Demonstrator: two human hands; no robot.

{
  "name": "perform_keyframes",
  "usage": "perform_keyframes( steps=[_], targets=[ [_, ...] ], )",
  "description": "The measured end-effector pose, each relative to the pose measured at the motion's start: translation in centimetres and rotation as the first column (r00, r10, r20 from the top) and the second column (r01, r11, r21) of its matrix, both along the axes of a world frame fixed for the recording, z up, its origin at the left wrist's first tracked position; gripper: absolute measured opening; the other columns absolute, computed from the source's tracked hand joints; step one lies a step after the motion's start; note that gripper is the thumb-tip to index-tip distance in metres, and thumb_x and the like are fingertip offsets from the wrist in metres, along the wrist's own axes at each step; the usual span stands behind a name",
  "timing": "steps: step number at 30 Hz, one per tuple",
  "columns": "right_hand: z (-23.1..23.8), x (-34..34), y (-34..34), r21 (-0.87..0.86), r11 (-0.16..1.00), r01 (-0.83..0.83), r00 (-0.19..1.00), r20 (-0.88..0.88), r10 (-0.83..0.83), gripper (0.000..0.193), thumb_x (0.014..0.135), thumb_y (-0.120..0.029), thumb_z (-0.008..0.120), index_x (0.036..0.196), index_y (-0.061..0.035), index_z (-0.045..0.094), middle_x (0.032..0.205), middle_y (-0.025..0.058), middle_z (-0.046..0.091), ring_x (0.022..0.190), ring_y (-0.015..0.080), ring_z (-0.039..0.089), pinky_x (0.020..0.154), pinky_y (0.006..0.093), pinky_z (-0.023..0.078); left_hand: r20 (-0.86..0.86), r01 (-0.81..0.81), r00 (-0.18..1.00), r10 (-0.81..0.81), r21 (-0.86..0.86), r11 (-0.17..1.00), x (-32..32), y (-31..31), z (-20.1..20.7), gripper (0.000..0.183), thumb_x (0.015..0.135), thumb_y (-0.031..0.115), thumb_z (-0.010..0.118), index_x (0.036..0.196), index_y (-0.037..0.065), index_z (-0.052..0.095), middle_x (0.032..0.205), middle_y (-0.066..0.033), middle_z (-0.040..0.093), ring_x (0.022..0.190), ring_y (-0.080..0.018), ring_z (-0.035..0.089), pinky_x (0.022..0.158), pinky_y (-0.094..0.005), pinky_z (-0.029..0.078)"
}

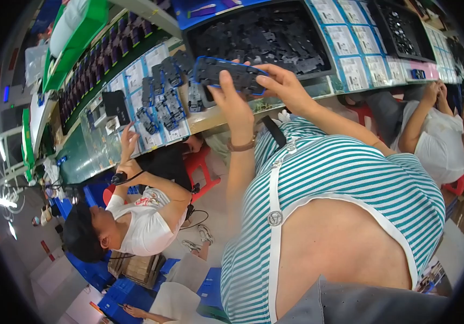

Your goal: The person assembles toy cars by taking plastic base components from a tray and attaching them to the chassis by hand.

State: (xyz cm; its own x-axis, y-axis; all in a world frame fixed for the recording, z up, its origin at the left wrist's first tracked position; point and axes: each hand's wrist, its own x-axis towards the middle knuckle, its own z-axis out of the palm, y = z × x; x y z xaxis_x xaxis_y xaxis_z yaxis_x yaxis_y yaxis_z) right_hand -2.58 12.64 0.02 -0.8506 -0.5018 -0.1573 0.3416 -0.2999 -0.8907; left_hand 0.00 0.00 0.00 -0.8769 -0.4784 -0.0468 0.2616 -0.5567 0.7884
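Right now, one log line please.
left hand: holds black part | right hand: holds same part | tray: beyond hands, black pieces inside

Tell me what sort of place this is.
Probably a factory assembly area: there's a black tray full of loose dark parts, many similar dark assemblies grouped together, and other people along the workbench.

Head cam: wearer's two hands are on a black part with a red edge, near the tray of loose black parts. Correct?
One slip: the edge of the black part is blue, not red, as the head view shows. The left hand and right hand are on it, near the tray of loose black parts.
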Motion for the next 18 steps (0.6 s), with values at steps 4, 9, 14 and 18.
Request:
perform_keyframes(
  steps=[4, 9, 14, 18],
  targets=[
    [-1.3, 0.9, -0.4, 0.06, 0.992, 0.11, 0.993, -0.06, -0.106, 0.035, 0.095, -0.018, 0.062, 0.125, -0.0015, 0.057, 0.106, 0.0037, 0.063, 0.096, 0.0091, 0.059, 0.081, 0.0253, 0.051, 0.101, -0.072, 0.993, 0.062, 0.097, 0.993, 0.9, 0.3, -0.8, 0.04, 0.1, 0.03, 0.054, 0.132, 0.009, 0.042, 0.118, -0.008, 0.057, 0.102, -0.0191, 0.059, 0.092, -0.036, 0.048],
    [-1.2, 1.6, -3.9, 0.198, 0.979, -0.046, 0.985, -0.154, 0.077, 0.044, 0.099, -0.021, 0.054, 0.138, -0.0045, 0.045, 0.121, 0.0075, 0.058, 0.108, 0.0127, 0.056, 0.092, 0.0286, 0.047, 0.049, -0.129, 0.991, 0.128, 0.004, 0.992, 2.3, -4.2, -3.0, 0.035, 0.099, 0.026, 0.057, 0.126, 0.006, 0.047, 0.113, -0.0037, 0.059, 0.099, -0.0139, 0.059, 0.085, -0.0294, 0.05],
    [-2.9, 1.5, -5.0, 0.326, 0.945, 0.013, 0.967, -0.246, 0.071, 0.049, 0.097, -0.018, 0.057, 0.142, -0.0086, 0.041, 0.132, 0.0103, 0.052, 0.118, 0.0184, 0.053, 0.097, 0.0309, 0.044, 0.289, -0.238, 0.898, 0.332, -0.314, 0.919, 3.5, -13.5, -6.5, 0.039, 0.099, 0.029, 0.057, 0.123, -0.002, 0.055, 0.109, -0.0068, 0.061, 0.094, -0.0133, 0.058, 0.083, -0.0278, 0.049],
    [-4.7, 0.7, -4.2, 0.377, 0.926, 0.008, 0.985, -0.164, 0.058, 0.036, 0.096, -0.014, 0.057, 0.13, -0.0029, 0.053, 0.12, 0.0073, 0.061, 0.111, 0.014, 0.056, 0.093, 0.0267, 0.045, 0.306, -0.258, 0.721, 0.621, -0.713, 0.652, 6.5, -26.8, -14.2, 0.041, 0.098, 0.028, 0.055, 0.12, -0.006, 0.055, 0.107, -0.0174, 0.063, 0.096, -0.0265, 0.059, 0.089, -0.0391, 0.046]
  ],
)
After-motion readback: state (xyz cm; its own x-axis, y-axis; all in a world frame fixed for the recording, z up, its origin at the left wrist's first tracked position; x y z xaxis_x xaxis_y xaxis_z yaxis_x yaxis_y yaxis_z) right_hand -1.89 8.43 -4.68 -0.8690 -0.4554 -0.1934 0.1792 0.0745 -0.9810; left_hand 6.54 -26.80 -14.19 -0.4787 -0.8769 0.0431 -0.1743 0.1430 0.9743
